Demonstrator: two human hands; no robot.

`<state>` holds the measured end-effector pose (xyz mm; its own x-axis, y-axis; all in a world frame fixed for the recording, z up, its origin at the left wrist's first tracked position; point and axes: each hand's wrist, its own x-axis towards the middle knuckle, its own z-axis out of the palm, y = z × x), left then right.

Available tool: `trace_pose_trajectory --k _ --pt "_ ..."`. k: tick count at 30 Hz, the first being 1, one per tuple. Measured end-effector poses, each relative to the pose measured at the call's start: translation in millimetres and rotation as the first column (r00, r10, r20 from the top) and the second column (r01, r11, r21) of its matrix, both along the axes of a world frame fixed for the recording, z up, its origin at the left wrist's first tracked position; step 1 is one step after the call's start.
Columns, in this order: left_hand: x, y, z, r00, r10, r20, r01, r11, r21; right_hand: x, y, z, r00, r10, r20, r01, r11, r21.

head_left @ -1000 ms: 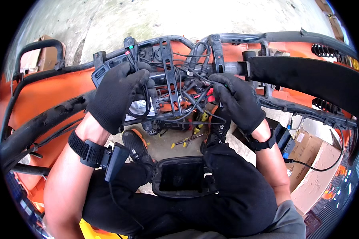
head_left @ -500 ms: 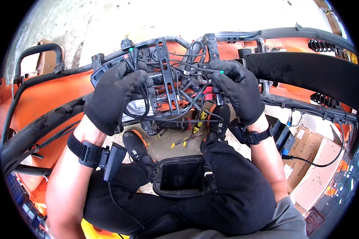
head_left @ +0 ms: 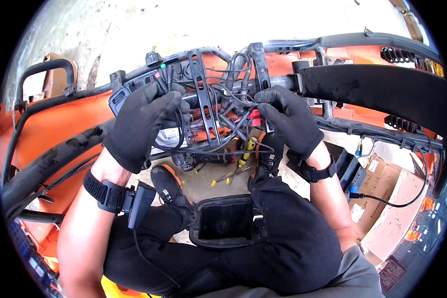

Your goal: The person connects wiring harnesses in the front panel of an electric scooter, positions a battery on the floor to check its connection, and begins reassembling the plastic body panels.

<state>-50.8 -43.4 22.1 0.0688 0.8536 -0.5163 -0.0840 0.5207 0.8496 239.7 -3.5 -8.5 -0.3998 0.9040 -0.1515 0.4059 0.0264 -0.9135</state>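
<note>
My left hand (head_left: 145, 121), in a black glove, is closed around several thin black cables (head_left: 180, 130). Two cable connectors, one with a red tip (head_left: 158, 76) and one with a green tip (head_left: 163, 68), stick up past its fingers. My right hand (head_left: 292, 120), also gloved, pinches a thin black cable near the right slotted bracket (head_left: 259, 64); the cable's end is hidden by the fingers. Between the hands, another black slotted bracket (head_left: 204, 94) crosses a tangle of wiring (head_left: 236, 102) on the tubular frame. A silvery labelled box (head_left: 168, 137) sits partly behind the left hand's cables.
Black frame tubes (head_left: 59, 144) run over orange body panels (head_left: 39, 126). A yellow-handled tool (head_left: 247, 151) lies low between the shoes (head_left: 172, 186). An open black bin-like compartment (head_left: 226, 218) is between my legs. Cardboard boxes (head_left: 380, 193) stand at right, beside coil springs (head_left: 398, 55).
My right hand has shifted slightly left and down, and the green-tipped connector seen at its fingers is now out of sight. The left hand keeps its hold on the cables.
</note>
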Motion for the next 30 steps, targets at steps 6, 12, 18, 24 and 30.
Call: trace_pose_trajectory --k 6,12,18,24,30 --pt "-1.2 -0.4 -6.5 0.999 -0.035 0.029 0.035 0.999 0.015 -13.2 18.9 15.3 0.951 -0.036 0.308 -0.101 0.904 0.415" --pt "1.0 2.1 -4.3 0.996 -0.078 -0.045 0.079 0.997 0.016 -28.7 59.7 -3.5 0.814 -0.145 0.562 -0.306 0.715 0.628" --pt "1.3 -1.5 -1.3 0.995 -0.085 -0.055 0.086 0.996 0.027 -31.3 66.9 -11.5 0.901 -0.081 0.426 -0.279 0.645 0.712" --pt "2.9 -2.6 -5.3 0.995 -0.082 -0.048 0.084 0.996 0.034 -31.0 74.7 -14.6 0.948 0.033 0.317 -0.237 0.737 0.633" --pt "0.5 -0.3 -9.3 0.983 -0.172 -0.065 0.174 0.984 0.027 -35.0 86.9 -16.3 0.95 0.058 0.308 -0.242 0.76 0.603"
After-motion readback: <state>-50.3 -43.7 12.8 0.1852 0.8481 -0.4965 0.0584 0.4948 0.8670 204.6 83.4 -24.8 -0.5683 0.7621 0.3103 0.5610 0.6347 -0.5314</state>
